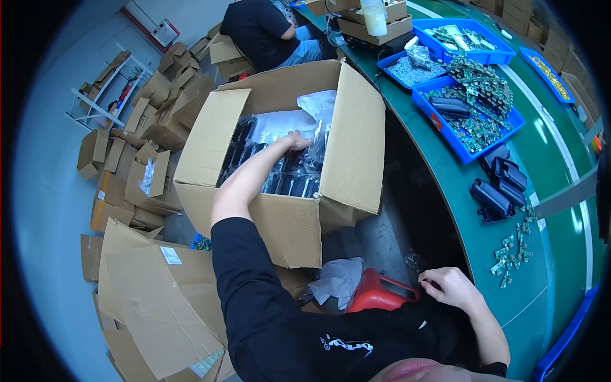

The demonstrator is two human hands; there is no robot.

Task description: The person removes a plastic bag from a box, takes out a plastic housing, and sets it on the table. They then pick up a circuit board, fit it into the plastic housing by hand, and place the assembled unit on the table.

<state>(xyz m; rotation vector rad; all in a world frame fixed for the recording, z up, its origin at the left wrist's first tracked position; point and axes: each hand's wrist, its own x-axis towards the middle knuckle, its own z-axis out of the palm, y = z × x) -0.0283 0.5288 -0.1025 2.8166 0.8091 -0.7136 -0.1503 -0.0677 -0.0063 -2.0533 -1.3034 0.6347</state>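
Reaching left hand (294, 140) into cardboard box (286, 235), fingers hidden | right hand (449, 288) fingers curled, gripping nothing

Pale grey smooth floor (51, 210) at left, littered far and near with flattened brown cardboard boxes (137, 137). Long green-topped workbench (554, 235) curving along the right, reflecting overhead light; pale wall (191, 13) far left.

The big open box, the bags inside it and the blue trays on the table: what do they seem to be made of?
The big open box looks like brown corrugated cardboard, matte, with creased flaps. The bags under the left hand seem to be thin clear plastic film: they shine and wrinkle, and dark parts show through. The blue trays look like hard moulded plastic, smooth, with even rims.
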